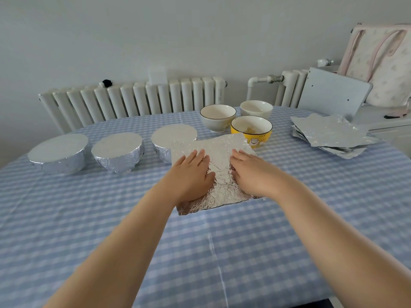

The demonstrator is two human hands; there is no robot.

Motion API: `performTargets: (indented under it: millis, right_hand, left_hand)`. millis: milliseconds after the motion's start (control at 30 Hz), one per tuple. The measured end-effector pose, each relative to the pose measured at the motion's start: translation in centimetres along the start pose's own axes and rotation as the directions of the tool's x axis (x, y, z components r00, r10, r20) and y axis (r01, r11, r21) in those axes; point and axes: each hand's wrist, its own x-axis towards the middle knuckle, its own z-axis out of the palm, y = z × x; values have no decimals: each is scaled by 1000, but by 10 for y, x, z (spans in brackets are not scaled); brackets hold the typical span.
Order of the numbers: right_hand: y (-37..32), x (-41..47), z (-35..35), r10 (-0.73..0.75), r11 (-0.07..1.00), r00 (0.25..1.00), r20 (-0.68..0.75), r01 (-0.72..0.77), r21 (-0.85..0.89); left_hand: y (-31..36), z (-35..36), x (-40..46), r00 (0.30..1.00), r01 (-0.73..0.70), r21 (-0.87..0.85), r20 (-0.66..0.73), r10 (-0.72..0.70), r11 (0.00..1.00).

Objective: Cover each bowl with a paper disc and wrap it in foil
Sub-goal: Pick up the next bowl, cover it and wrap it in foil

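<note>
The foil sheet (pixel 214 172) lies draped over a bowl I can't see beneath it, in the middle of the checked tablecloth (pixel 89 218), just beside the third wrapped bowl (pixel 172 138). My left hand (pixel 192 174) presses flat on its left side, fingers straight; my right hand (pixel 251 172) presses the right side, fingers slightly bent over the foil but not pinching it. I judge I'm moulding the sheet down around the rim. If I push unevenly, the crinkled foil could tear at the edge, or the paper disc underneath, hidden from me, could slip off-centre. Farther left stand two more wrapped bowls (pixel 116 154). Behind, three bare bowls wait, the yellow bowl (pixel 252 131) touching the sheet's far corner; tugging could nudge it. A foil stack (pixel 331 135) sits well right.
</note>
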Motion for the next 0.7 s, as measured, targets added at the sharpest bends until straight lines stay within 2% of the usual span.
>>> performTargets:
  millis: [200,500,700]
  right_hand:
    - [-12,14,-7,-100,991,995,2,99,86]
    - [-7,15,3,-79,996,994,69,75,56]
    - [-8,12,2,-79,992,994,71,71,107]
  left_hand:
    - [2,-1,2,1000,-9,20,2,9,1000]
    - [-3,1,0,998,-35,-12,45,35,999]
    - [-7,6,-4,999,-4,-121,42,9,993]
